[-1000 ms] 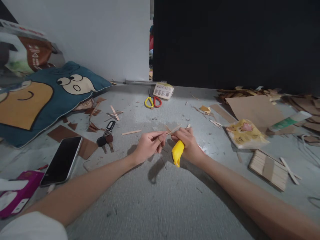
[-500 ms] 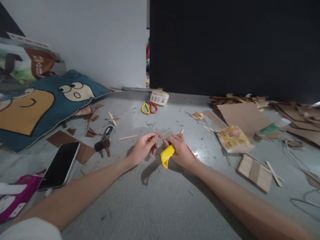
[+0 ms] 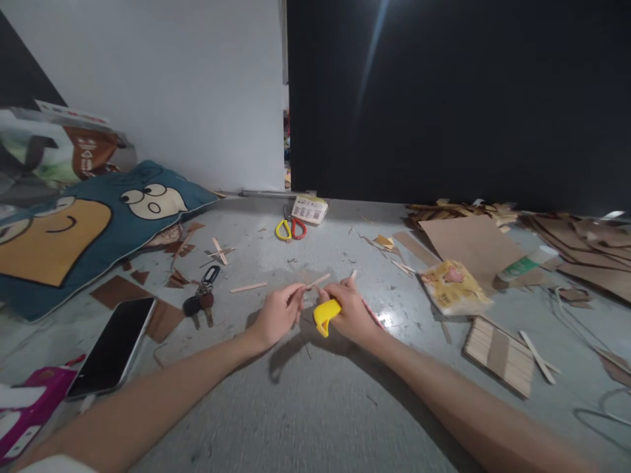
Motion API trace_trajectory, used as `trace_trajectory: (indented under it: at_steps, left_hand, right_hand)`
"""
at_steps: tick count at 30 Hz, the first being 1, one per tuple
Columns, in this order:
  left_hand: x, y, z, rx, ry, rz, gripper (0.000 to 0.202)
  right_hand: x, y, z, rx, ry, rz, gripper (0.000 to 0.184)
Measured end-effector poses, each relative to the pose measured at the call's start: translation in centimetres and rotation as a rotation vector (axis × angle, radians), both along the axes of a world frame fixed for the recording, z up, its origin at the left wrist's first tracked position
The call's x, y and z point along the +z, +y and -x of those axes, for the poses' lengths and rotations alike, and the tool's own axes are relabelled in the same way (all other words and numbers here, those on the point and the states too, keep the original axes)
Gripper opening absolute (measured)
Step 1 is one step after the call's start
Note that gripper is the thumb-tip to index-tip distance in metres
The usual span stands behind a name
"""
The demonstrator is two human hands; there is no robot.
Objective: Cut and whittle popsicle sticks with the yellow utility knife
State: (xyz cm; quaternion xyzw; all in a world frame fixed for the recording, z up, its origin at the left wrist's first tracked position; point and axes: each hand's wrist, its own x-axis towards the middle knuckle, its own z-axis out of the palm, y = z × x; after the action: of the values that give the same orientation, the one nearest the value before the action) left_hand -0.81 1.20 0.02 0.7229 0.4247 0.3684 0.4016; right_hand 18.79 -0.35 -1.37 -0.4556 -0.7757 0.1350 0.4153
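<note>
My left hand (image 3: 277, 314) pinches one end of a thin wooden stick (image 3: 315, 282) over the grey floor. My right hand (image 3: 351, 314) is closed around a yellow-handled cutter (image 3: 325, 315), its working end held against the same stick. The two hands sit close together at the middle of the view. The cutter's blade is hidden by my fingers.
A phone (image 3: 112, 346), keys (image 3: 200, 299) and a loose stick (image 3: 248, 287) lie to the left, near a blue cushion (image 3: 73, 230). Scissors (image 3: 290, 228) lie at the back. On the right are a yellow packet (image 3: 453, 287), a stick panel (image 3: 499, 355), cardboard sheets (image 3: 473, 240) and a glue tube (image 3: 525, 264).
The view has tilted upward, so everything sits lower in frame. Both hands keep the same hold on the stick and the cutter; the yellow handle has turned from hanging down to more level.
</note>
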Motion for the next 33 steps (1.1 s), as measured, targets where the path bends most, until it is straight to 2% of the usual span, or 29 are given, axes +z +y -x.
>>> trace_trajectory:
  at_steps: [5,9,11,15,19,25,30,33]
  left_hand:
    - [-0.6,-0.3,0.1,0.057,0.132,-0.13,0.031]
    - [-0.8,-0.5,0.5,0.053,0.202,-0.256,0.027]
    - [-0.8,-0.3,0.7,0.054,0.213,-0.279,0.027]
    - [-1.2,0.5,0.8,0.169,0.223,-0.24,0.029]
    - [-1.4,0.9,0.6,0.194,0.166,-0.221,0.025]
    - [-0.6,1.0,0.7,0.292,0.112,-0.155,0.021]
    - [-0.5,1.2,0.8,0.209,0.227,-0.162,0.019]
    - [-0.6,1.5,0.9,0.189,0.312,-0.243,0.022]
  right_hand:
    - [0.2,0.2,-0.2,0.032,0.041,0.14,0.019]
    - [0.2,0.2,0.7,-0.022,0.285,0.286,0.034]
    - [0.2,0.0,1.2,-0.039,0.349,0.306,0.037]
    - [0.3,-0.6,1.3,-0.062,0.225,0.179,0.028]
    - [0.0,-1.3,0.7,-0.095,0.072,0.067,0.024]
    - [-0.1,-2.0,0.5,-0.175,0.196,-0.055,0.039]
    - [0.1,-2.2,0.6,-0.148,0.202,-0.091,0.044]
    - [0.4,-2.3,0.4,-0.124,0.198,-0.051,0.048]
